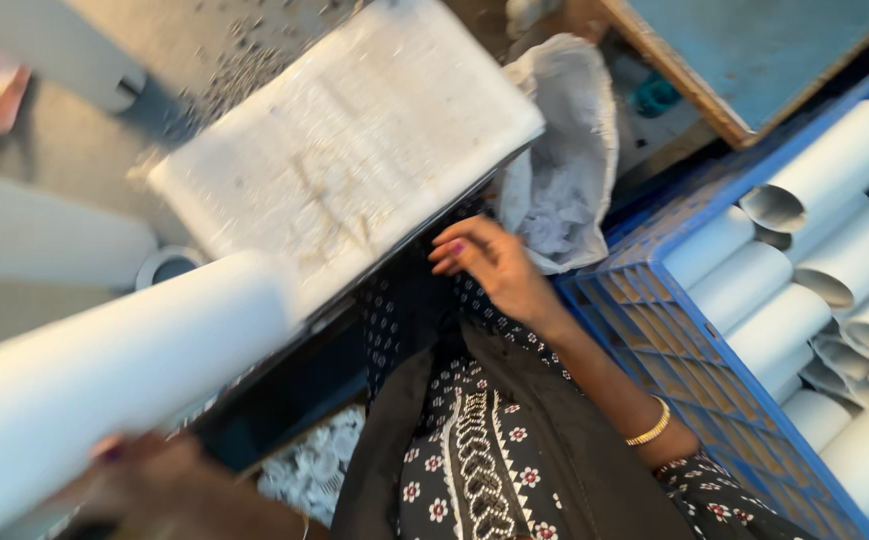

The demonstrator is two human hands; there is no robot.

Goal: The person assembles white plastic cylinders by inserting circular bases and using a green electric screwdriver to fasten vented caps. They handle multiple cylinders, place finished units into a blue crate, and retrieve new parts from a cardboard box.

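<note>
My left hand (144,490) grips a long white pipe (104,365) at the lower left; the pipe is blurred and lies diagonally across a white, scuffed work board (354,140). My right hand (494,265) hangs with fingers apart just below the board's edge, above my lap, and holds nothing. A gold bangle is on that wrist. Next to the right hand lies a white sack (564,150) with scraps inside.
A blue plastic crate (654,330) at the right holds several short white pipe pieces (754,325). More white pipes (44,235) lie on the grey floor at the left. A wooden-edged blue board (754,50) sits at the top right. White scraps (309,470) lie below the work board.
</note>
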